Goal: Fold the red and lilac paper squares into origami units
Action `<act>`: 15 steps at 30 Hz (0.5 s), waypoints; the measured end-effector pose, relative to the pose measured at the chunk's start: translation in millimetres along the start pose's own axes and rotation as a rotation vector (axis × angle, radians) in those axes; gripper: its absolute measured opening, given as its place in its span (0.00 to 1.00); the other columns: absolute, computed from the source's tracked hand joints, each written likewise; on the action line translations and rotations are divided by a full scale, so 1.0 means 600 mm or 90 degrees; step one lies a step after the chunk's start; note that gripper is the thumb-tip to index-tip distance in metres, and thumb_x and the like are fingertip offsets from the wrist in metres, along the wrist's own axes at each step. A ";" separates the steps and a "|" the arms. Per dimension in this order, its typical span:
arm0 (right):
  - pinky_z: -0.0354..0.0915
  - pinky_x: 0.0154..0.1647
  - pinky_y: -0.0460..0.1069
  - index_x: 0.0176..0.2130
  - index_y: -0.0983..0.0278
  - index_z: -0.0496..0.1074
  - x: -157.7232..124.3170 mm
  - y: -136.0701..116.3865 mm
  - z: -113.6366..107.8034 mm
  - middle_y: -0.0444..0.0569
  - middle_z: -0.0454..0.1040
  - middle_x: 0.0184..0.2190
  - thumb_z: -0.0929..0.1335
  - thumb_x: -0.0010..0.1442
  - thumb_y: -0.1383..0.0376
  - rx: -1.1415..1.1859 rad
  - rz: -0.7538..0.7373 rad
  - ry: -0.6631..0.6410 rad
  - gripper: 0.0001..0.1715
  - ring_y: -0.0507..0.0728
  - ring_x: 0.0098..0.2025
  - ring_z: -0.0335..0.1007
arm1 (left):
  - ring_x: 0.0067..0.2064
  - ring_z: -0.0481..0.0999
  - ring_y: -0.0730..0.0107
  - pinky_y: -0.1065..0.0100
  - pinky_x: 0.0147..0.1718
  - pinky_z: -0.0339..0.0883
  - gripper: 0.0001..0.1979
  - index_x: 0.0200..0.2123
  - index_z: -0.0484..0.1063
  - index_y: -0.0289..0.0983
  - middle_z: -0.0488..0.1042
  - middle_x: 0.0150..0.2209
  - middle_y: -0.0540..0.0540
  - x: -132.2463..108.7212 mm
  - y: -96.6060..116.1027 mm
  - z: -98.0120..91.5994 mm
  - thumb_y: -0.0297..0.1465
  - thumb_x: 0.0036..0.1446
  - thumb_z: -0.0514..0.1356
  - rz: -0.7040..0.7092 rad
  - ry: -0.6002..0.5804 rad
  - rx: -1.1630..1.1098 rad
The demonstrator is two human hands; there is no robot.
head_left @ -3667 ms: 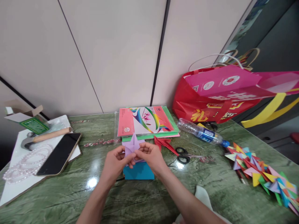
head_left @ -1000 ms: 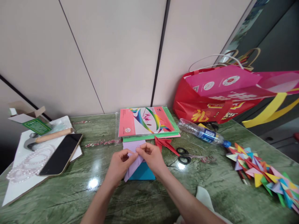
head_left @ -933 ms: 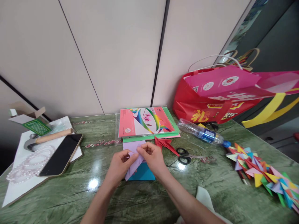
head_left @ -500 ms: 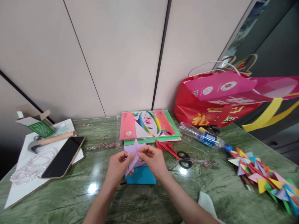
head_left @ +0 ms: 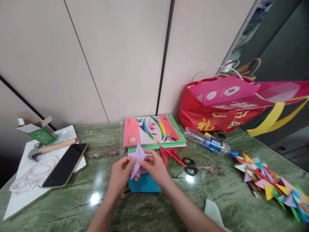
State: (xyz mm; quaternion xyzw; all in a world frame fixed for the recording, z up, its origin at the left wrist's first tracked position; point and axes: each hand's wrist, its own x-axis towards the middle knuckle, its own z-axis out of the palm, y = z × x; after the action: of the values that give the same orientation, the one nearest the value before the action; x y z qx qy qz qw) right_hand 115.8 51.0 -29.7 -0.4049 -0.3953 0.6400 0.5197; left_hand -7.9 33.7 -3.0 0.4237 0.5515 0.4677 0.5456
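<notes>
A folded purple paper (head_left: 138,158) with a pointed top is held between both hands. My left hand (head_left: 123,170) pinches its left edge, fingers partly behind it. My right hand (head_left: 155,167) grips the right side between thumb and fingers. Beneath the hands lies blue paper (head_left: 145,183) on the green table. A red folded paper (head_left: 170,154) rests just right of my right hand, beside black-handled scissors (head_left: 191,167). Behind the hands sits a pack of coloured paper (head_left: 152,130).
On the left are a phone (head_left: 65,166), a hammer (head_left: 54,146), beads (head_left: 33,175) and an opened green box (head_left: 40,130). A plastic bottle (head_left: 210,141), a red bag (head_left: 217,109) and colourful folded papers (head_left: 272,183) stand or lie on the right.
The purple paper has shifted slightly left and up in my hands, and my right hand's fingers have moved a little left. The view has turned slightly.
</notes>
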 end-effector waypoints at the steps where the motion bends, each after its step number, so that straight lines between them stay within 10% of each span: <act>1: 0.66 0.25 0.46 0.38 0.64 0.62 0.000 0.001 0.000 0.37 0.67 0.20 0.72 0.41 0.62 -0.001 -0.003 0.003 0.24 0.50 0.21 0.68 | 0.14 0.68 0.73 0.74 0.14 0.62 0.13 0.25 0.68 0.34 0.70 0.13 0.52 0.000 0.001 0.001 0.40 0.45 0.60 0.005 -0.004 0.003; 15: 0.64 0.25 0.45 0.26 0.67 0.67 -0.001 -0.002 -0.001 0.42 0.69 0.18 0.73 0.40 0.57 0.011 0.012 -0.001 0.18 0.49 0.21 0.66 | 0.12 0.66 0.75 0.74 0.13 0.61 0.13 0.18 0.65 0.35 0.68 0.10 0.52 -0.004 0.006 0.005 0.38 0.43 0.61 -0.003 -0.021 0.085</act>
State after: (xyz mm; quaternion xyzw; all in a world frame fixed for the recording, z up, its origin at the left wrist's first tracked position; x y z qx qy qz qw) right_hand 116.9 51.0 -28.5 -0.4036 -0.3867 0.6485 0.5167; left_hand -5.0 32.3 1.0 0.4654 0.5737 0.4212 0.5262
